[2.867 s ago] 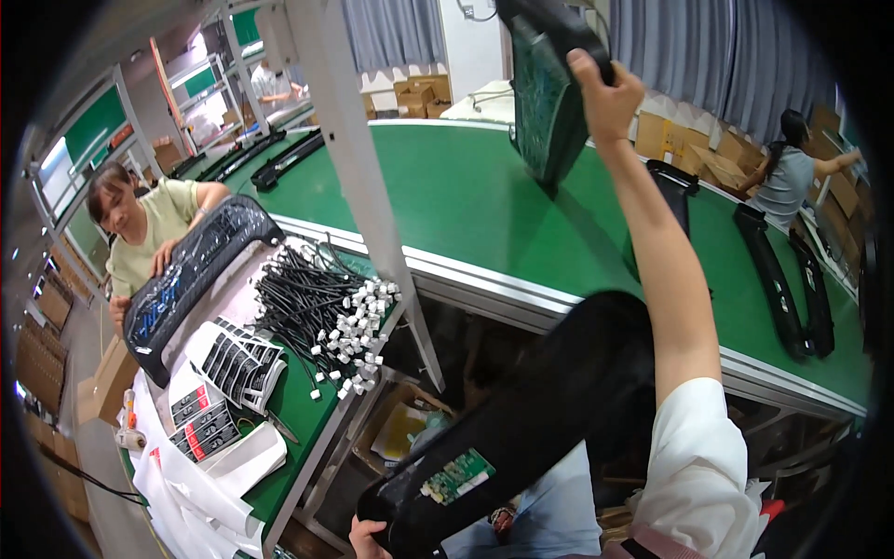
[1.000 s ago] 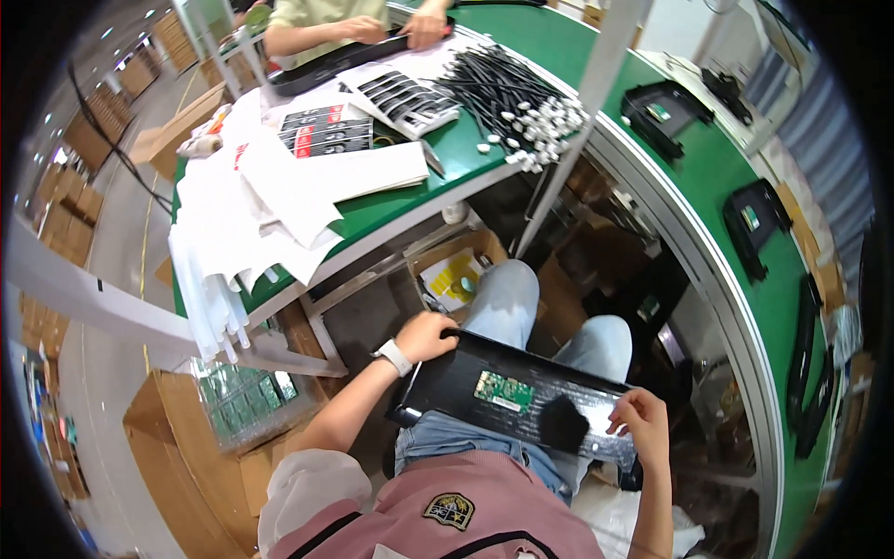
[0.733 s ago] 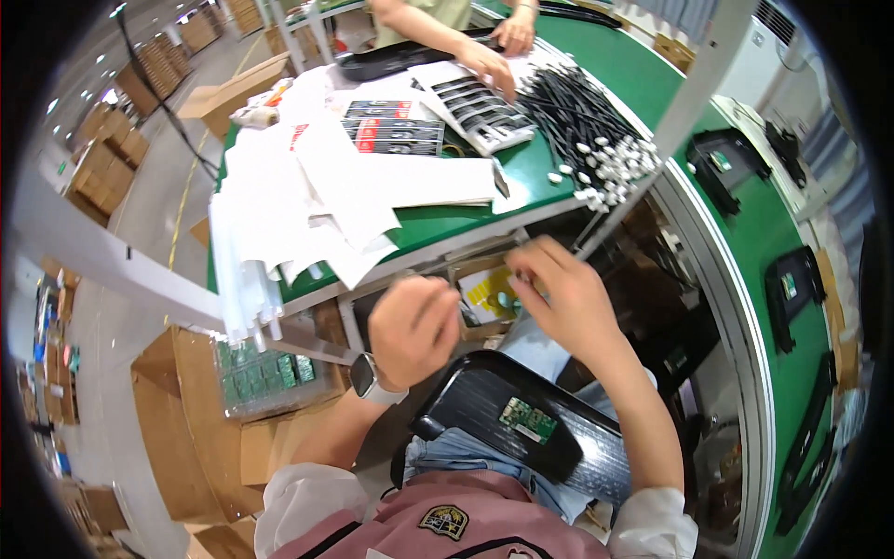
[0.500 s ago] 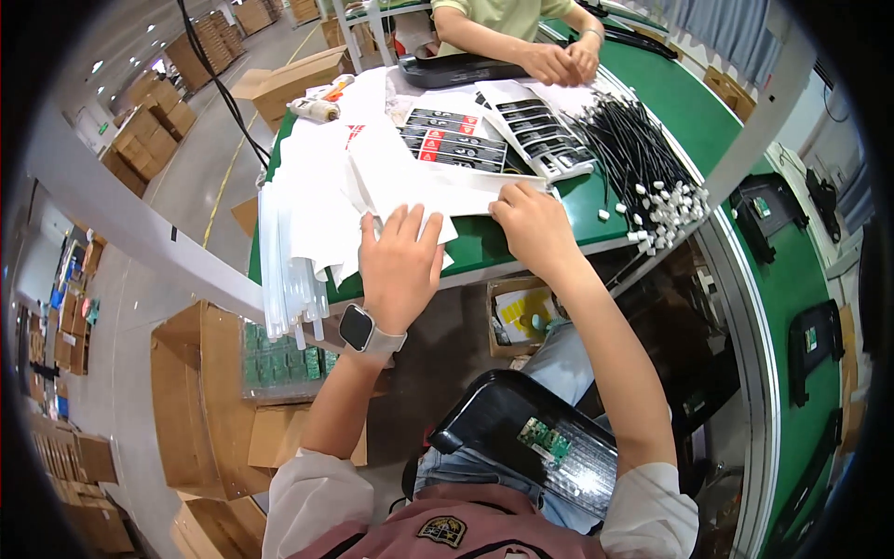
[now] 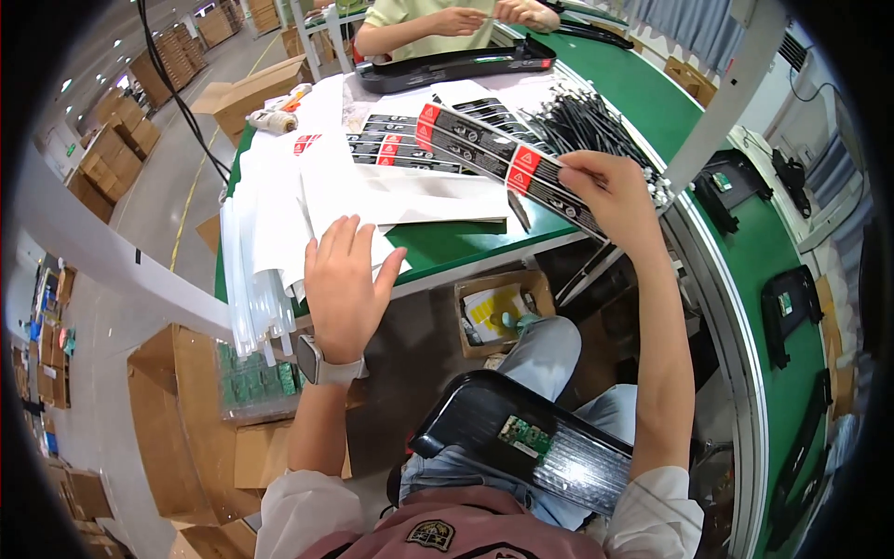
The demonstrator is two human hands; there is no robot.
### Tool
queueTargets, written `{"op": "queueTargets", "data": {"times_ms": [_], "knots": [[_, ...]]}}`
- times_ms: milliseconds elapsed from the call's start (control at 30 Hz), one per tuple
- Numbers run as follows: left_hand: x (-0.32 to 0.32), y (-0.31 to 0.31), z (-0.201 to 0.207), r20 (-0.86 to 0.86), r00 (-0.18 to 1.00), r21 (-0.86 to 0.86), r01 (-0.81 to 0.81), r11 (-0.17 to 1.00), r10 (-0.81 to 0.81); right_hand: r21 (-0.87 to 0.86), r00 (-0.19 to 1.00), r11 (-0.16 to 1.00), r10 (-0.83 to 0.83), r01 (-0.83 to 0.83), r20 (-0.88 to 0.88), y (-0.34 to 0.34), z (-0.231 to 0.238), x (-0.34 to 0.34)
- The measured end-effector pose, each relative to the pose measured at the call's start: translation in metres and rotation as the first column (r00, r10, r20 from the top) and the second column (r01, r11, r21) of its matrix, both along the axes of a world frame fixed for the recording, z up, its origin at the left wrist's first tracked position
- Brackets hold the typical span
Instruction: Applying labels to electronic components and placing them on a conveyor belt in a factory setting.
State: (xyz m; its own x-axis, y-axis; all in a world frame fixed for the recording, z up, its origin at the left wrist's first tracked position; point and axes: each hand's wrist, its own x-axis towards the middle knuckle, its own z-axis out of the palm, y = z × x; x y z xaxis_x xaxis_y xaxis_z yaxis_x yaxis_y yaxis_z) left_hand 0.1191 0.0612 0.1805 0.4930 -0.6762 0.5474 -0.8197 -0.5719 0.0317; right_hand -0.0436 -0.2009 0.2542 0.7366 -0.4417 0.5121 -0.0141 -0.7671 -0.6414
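Pinched in my right hand [image 5: 615, 197] is a strip of black labels [image 5: 472, 144] with red warning patches. The strip is raised over the table and slants up to the left. My left hand [image 5: 343, 289] lies with fingers spread on white sheets [image 5: 321, 191] at the table's near edge, holding nothing. More black-and-red labels [image 5: 368, 149] lie beyond, partly behind the raised strip. On my lap rests a glossy black plastic housing [image 5: 466, 410] with a small green circuit board [image 5: 526, 436] in it.
Clear plastic tubes [image 5: 244, 279] hang over the table's left corner. Black cables [image 5: 582, 121] with white ends are heaped at the right. Across the table, a person's hands [image 5: 494, 16] are near another black housing [image 5: 456, 67]. An open carton [image 5: 507, 312] stands below the table.
My right hand has lifted the label strip off the table and moved right with it. My left hand stays on the sheets. The other person's hands have moved up, uncovering more of the far housing.
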Motion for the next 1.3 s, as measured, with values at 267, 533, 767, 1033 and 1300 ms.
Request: {"op": "queueTargets", "data": {"times_ms": [267,533,767,1033,1300], "knots": [[-0.061,-0.052,0.014,-0.351,0.071,-0.92,-0.213,0.33,-0.934,0.535,0.98,0.823,0.121,-0.188,0.159,0.039,-0.02,-0.068],[-0.104,-0.076,-0.004,-0.266,-0.184,-0.855,-0.41,0.319,-0.946,-0.362,0.92,0.869,-0.222,0.336,0.322,0.087,-0.034,-0.084],[-0.125,-0.072,-0.018,-0.309,0.052,-0.92,-0.269,0.285,-0.95,-0.445,0.915,0.805,-0.295,0.393,0.273,0.108,-0.044,-0.082],[-0.145,-0.077,-0.03,-0.22,-0.134,-0.933,-0.261,0.249,-0.966,-0.101,0.862,0.912,-0.334,0.399,0.381,0.113,-0.057,-0.081],[-0.148,-0.074,-0.038,-0.219,-0.168,-0.932,-0.256,0.257,-0.961,0.122,0.944,0.979,-0.191,0.164,0.268,0.103,-0.052,-0.092]]}}
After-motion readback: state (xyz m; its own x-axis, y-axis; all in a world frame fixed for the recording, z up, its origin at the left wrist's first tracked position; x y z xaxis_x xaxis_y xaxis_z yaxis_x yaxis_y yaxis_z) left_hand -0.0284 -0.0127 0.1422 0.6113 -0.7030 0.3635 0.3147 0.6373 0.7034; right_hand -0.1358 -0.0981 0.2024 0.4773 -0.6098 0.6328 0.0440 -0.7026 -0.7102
